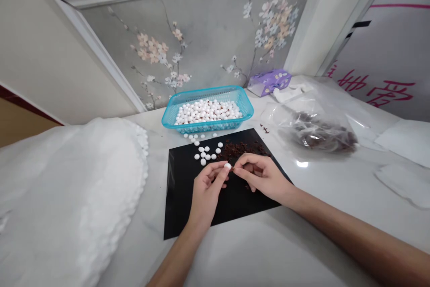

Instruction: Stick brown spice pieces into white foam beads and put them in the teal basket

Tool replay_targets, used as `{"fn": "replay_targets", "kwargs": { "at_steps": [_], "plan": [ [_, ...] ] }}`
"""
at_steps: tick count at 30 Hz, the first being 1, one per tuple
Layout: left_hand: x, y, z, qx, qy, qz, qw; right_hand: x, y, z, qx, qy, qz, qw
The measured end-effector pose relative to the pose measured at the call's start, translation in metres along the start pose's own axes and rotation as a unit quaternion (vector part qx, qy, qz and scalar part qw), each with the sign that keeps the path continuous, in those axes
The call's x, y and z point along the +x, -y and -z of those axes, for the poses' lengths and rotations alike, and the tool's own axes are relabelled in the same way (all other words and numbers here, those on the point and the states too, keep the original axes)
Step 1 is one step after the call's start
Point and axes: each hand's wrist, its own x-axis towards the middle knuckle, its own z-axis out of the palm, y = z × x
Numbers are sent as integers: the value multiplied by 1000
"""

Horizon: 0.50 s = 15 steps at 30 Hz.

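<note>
Between the thumb and forefinger of my left hand (208, 184) is a small white ball (227, 166). My right hand (262, 175) is pinched around a tiny reddish-brown piece (233, 169), which meets the ball's right side; whether it sits in the ball I cannot tell. Both hands are over a black mat (181, 197). Just beyond them lie several loose white balls (203, 155) and a scattered heap of small reddish-brown pieces (243, 148).
A blue plastic basket (207, 126) full of white balls stands against the wall. At left lies a large bag of white balls (83, 188). On the right are a clear bag of brown pieces (316, 130), a purple tissue pack (270, 82) and white sheets (406, 141).
</note>
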Motion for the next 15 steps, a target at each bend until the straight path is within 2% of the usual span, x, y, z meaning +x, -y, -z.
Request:
{"fn": "replay_targets", "kwargs": {
  "at_steps": [15],
  "plan": [
    [2,1,3,22,25,-23,999,0,-4,0,-1,18,-11,1000]
  ]
}}
